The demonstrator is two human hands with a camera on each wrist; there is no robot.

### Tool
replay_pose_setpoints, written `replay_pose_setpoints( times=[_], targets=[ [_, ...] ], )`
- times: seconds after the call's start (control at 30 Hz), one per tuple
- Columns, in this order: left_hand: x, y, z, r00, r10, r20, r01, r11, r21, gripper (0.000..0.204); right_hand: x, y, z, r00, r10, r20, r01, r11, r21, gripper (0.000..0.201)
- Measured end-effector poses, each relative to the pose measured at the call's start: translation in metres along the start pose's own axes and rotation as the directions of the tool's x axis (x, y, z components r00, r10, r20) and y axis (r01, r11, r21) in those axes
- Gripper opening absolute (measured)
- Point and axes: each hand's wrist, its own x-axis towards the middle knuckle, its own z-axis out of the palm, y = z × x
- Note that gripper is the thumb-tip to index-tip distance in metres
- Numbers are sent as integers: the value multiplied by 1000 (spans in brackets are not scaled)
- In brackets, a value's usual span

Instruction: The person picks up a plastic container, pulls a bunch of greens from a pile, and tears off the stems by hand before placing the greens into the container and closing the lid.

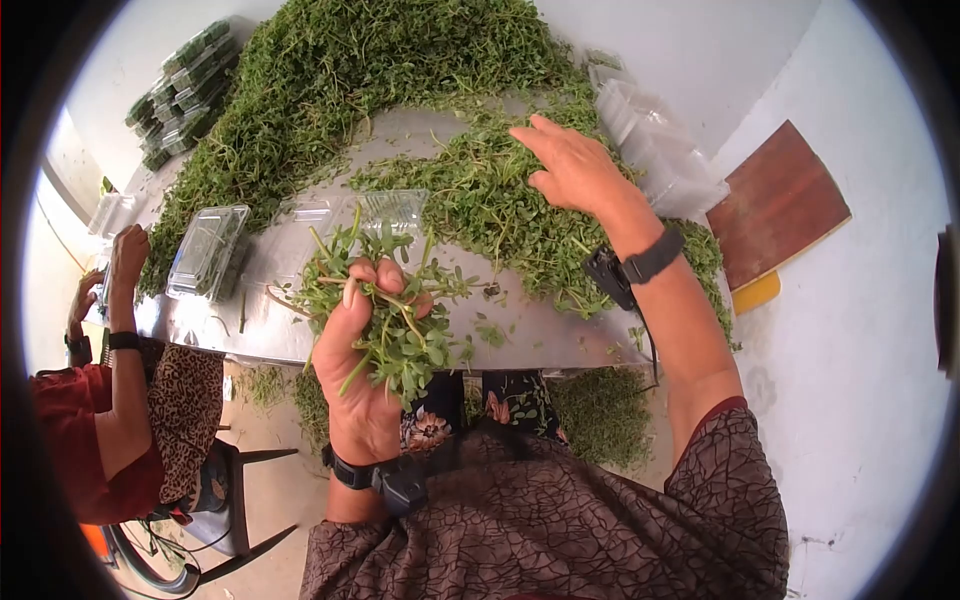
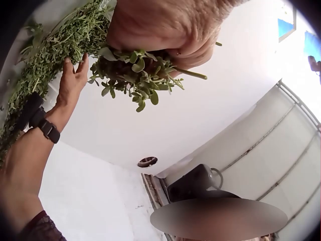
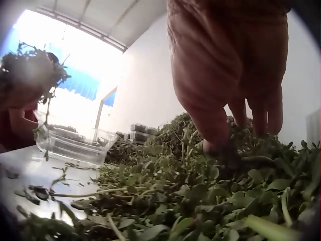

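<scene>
My left hand (image 1: 347, 372) grips a loose bunch of purslane (image 1: 408, 345), held up in front of the table's near edge; stems and leaves stick out around the fingers. In the left wrist view the bunch (image 2: 138, 75) hangs below the curled hand. Over the smaller heap of purslane (image 1: 480, 185) on the right of the table, my right hand (image 1: 580, 172) reaches forward with fingers extended. The right wrist view has its fingertips down among the leaves, partly hidden by them. An open clear plastic box (image 1: 395, 208) stands behind the bunch, beside the heap.
A large purslane mound (image 1: 400, 50) covers the back of the metal table (image 1: 500, 335). A closed filled box (image 1: 207, 252) stands left, with stacked filled boxes (image 1: 185, 95) behind. Clear containers (image 1: 655, 150) stand at right. Another person's hand (image 1: 128, 255) is at far left, near a chair (image 1: 240, 500).
</scene>
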Motion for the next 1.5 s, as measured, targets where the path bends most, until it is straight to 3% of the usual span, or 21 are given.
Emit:
replay_pose_setpoints(
  times=[0.13,0.2,0.23,0.3,0.37,0.4,0.43,0.47,0.53,0.57,0.6,0.67,0.7,0.83,0.9,1.0,1.13,1.2,1.33,1.43,1.5],
  targets=[
    [0,-1,0,1000,-27,-8,28,1000,5,18,14,-3,8,999,13,53,-11,1000,-29,53],
    [-1,-1,0,999,-47,-10,47,999,10,18,23,-8,-4,902,140,408,-117,990,-80,43],
    [-1,-1,0,999,-48,-11,48,999,25,18,23,-7,-8,902,139,408,-117,990,-80,43],
    [-1,-2,-1,999,-48,-12,49,998,35,18,17,-2,-15,965,141,220,-163,983,85,33],
    [-2,-3,-2,998,-54,-22,54,998,25,18,16,8,-23,969,197,149,-224,954,197,33],
    [-2,-4,-1,998,-58,-22,59,998,23,18,16,10,-30,962,260,79,-271,911,310,32],
    [-2,-5,0,997,-73,-33,74,997,16,18,14,-2,-52,926,356,128,-377,841,388,29],
    [-2,-6,1,995,-87,-43,87,996,7,18,12,-1,-58,925,359,126,-379,842,384,29],
    [-2,-8,2,994,-100,-48,101,995,13,17,6,4,-67,902,432,-11,-328,700,635,24],
    [-3,-9,3,992,-113,-57,115,993,21,17,3,5,-69,862,499,88,-421,608,673,25],
    [-3,-9,7,992,-115,-56,116,993,21,17,-1,11,-63,862,500,87,-421,608,673,25],
    [-4,-9,19,984,-121,-129,127,991,44,17,-9,26,-42,896,398,198,-445,790,422,29],
    [-4,-9,19,985,-121,-126,128,991,44,17,-13,17,-51,872,439,217,-482,846,226,41],
    [-6,-8,14,979,-146,-145,157,985,69,18,-24,12,-55,854,454,255,-519,782,346,57],
    [-6,-9,12,976,-157,-152,171,982,85,18,-26,2,-69,850,391,353,-501,808,311,69],
    [-5,-12,7,974,-191,-125,200,978,60,18,-34,-5,-61,912,297,282,-354,918,179,71],
    [-4,-17,5,967,-171,-190,198,972,131,19,-41,-18,-49,911,253,327,-301,948,107,75],
    [-3,-18,5,959,-216,-181,237,966,107,19,-45,-16,-34,957,216,193,-213,976,-39,72],
    [1,-21,6,942,-266,-206,292,950,109,18,-40,-10,-28,956,203,212,-202,979,-25,54],
    [6,-25,8,930,-246,-274,301,937,177,21,-36,-7,-24,962,236,137,-239,971,10,34],
    [11,-26,14,916,-273,-294,330,929,166,23,-35,-8,-29,934,353,49,-355,910,214,24]
  ],
)
